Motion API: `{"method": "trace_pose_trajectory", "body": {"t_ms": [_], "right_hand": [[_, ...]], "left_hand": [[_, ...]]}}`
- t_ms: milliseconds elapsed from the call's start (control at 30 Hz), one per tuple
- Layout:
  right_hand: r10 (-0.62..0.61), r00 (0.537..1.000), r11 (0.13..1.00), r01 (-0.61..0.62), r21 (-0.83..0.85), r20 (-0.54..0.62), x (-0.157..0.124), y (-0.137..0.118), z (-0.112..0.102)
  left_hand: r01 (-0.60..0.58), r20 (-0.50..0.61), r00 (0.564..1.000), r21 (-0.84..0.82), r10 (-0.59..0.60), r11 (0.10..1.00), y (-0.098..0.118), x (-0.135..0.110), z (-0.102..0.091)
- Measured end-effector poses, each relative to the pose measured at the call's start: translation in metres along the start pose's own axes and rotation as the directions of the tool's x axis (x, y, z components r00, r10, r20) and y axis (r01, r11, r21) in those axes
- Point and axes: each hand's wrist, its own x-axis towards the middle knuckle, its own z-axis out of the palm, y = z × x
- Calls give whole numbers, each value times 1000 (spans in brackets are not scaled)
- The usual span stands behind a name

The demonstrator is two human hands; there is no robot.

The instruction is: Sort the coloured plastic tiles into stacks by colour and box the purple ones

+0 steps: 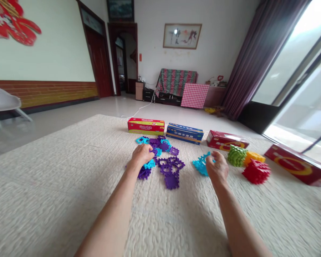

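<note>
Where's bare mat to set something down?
Widest: cream mat left of the left forearm. Next: between that and the right forearm, nearer the camera than the purple pieces. Narrow gap: purple pieces to the turquoise pieces by the right hand. Crowded: around the left hand, and at the green stack, yellow stack and red stack.

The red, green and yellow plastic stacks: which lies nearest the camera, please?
The red toothed plastic stack; the green stack and yellow stack lie behind it.
</note>
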Motion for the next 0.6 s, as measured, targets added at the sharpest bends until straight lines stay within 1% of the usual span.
{"method": "trace_pose_trajectory", "body": {"t_ms": [67, 100, 133, 200, 267, 333, 400, 467, 533, 600], "right_hand": [[-92, 994, 996, 91, -28, -59, -2, -1, 1], [-138, 988, 990, 137, -24, -66, -5, -5, 4], [-186, 981, 983, 186, -7, -50, -11, -9, 7], [-288, 957, 956, 286, 64, 26, -27, -21, 17], [-422, 896, 901, 399, 170, 138, -47, -33, 27], [-516, 822, 851, 462, 248, 241, -67, -42, 35], [-566, 756, 823, 498, 274, 327, -82, -49, 38], [-589, 705, 808, 520, 276, 396, -91, -52, 39], [-591, 672, 804, 531, 265, 446, -94, -52, 38], [-577, 665, 813, 527, 249, 474, -94, -50, 38]], "left_hand": [[14, 31, 999, 50, -16, 999, -1, -3, -4], [21, 48, 999, 69, -24, 997, -1, -4, -5], [24, 70, 997, 79, -29, 997, -2, -4, -6], [19, 124, 992, 82, -29, 996, -5, -5, -8], [3, 183, 983, 81, -18, 997, -6, -7, -8], [-21, 226, 974, 83, 2, 996, -5, -8, -7], [-37, 254, 967, 86, 14, 996, -2, -10, -6], [-50, 277, 961, 100, 21, 994, 1, -12, -4], [-66, 292, 956, 124, 27, 990, 2, -11, 0], [-83, 289, 956, 132, 42, 988, 1, -10, 3]]}}
